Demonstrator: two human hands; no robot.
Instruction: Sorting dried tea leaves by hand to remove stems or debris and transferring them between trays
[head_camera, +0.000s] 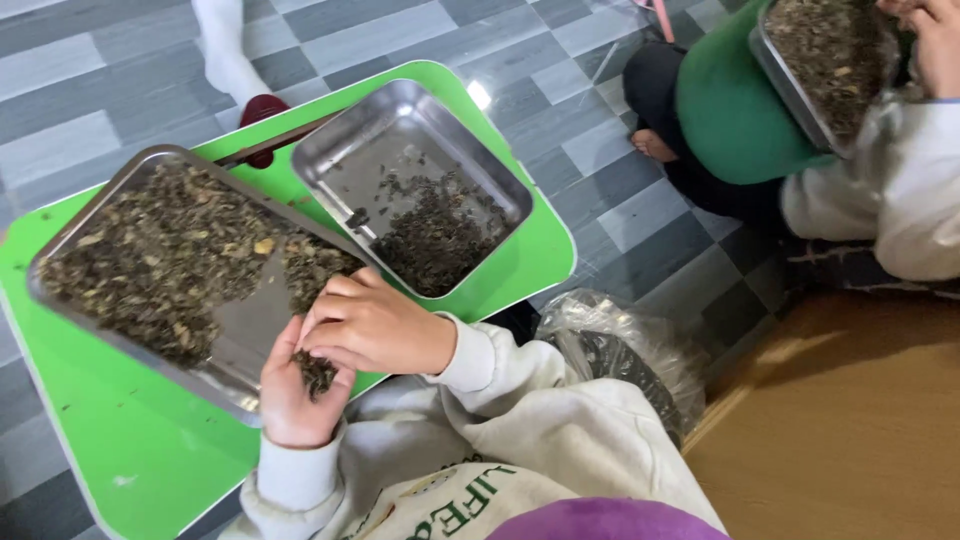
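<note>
A second steel tray (415, 180) holding a smaller heap of dark leaves sits at the far side of the green surface (130, 450), and a crumpled clear plastic bag (625, 350) lies on the grey tiled floor (120, 80). Across the floor another person in a pale sleeve (900, 190) tilts a steel tray (820, 60) of leaves above a green board (730, 110).

Grey checkered tile floor (120, 70) meets a tan wooden floor (850, 430) at right.
</note>
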